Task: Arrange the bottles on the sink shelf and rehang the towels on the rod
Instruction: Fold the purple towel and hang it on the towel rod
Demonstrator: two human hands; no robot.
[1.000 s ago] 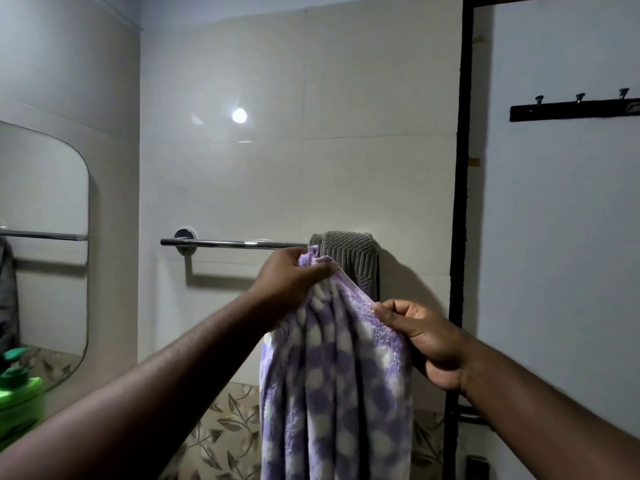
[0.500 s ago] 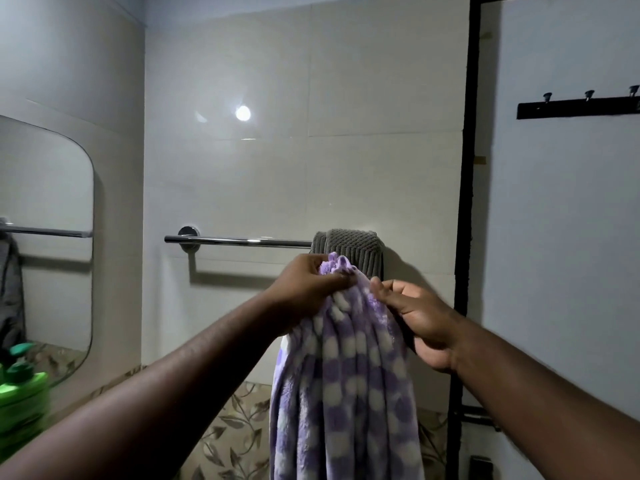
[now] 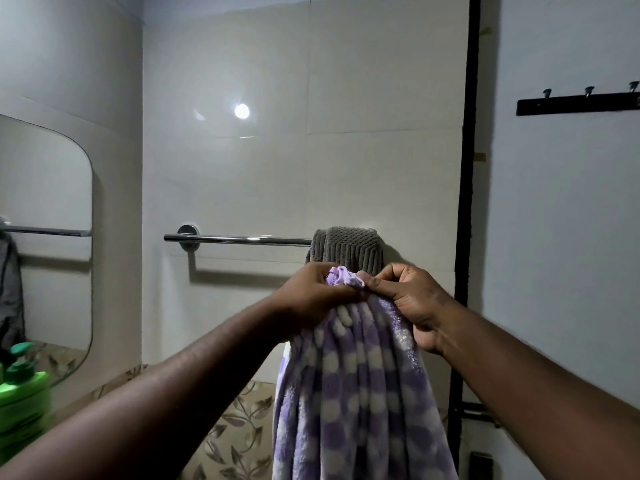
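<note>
A purple and white checked towel [image 3: 360, 393] hangs bunched from both my hands, just below and in front of the chrome rod [image 3: 239, 240]. My left hand [image 3: 311, 292] grips its top edge from the left. My right hand [image 3: 412, 299] pinches the same bunched edge from the right, the two hands almost touching. A grey ribbed towel [image 3: 346, 249] is draped over the rod's right end, right behind my hands. A green pump bottle [image 3: 20, 389] stands at the far left edge, below the mirror.
A rounded mirror [image 3: 45, 237] covers the left wall. A black door frame [image 3: 467, 202] runs down the right side of the tiled wall, with a black hook rail [image 3: 576, 102] on the door. The left part of the rod is bare.
My right hand slid up the towel's edge from lower right to meet my left hand at the top, gathering the towel into a narrower bunch. Both hands rose slightly toward the rod.
</note>
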